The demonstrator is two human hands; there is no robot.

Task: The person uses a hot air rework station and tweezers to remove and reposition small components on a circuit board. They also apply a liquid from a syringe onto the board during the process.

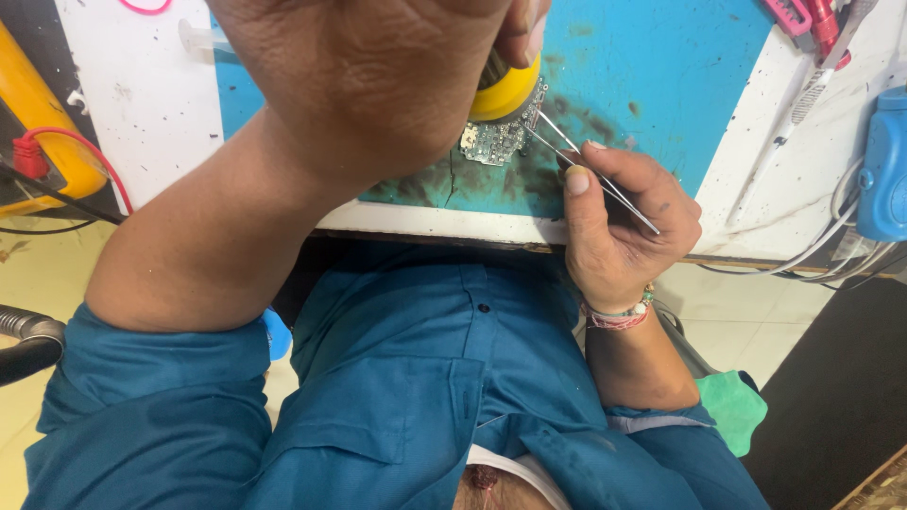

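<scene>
Gripping thin tweezers [590, 170] in my right hand [624, 222], I touch the small circuit board [493, 140] just beyond it. My left hand [378, 76] is closed around a yellow tool [505, 93] above the board.

The left hand [368, 76] is raised close to the camera, gripping a tool with a yellow collar [505, 90] whose end points down at a small circuit board [496, 137] on the stained blue mat [661, 76]. The right hand [619, 222] pinches thin metal tweezers [590, 170] — their tips reach the board's edge. A beaded bracelet [619, 314] circles that wrist. At the left sits a yellow meter [38, 123] with a red lead; at the right, red-handled tools [812, 19] and a blue device [883, 179].
</scene>
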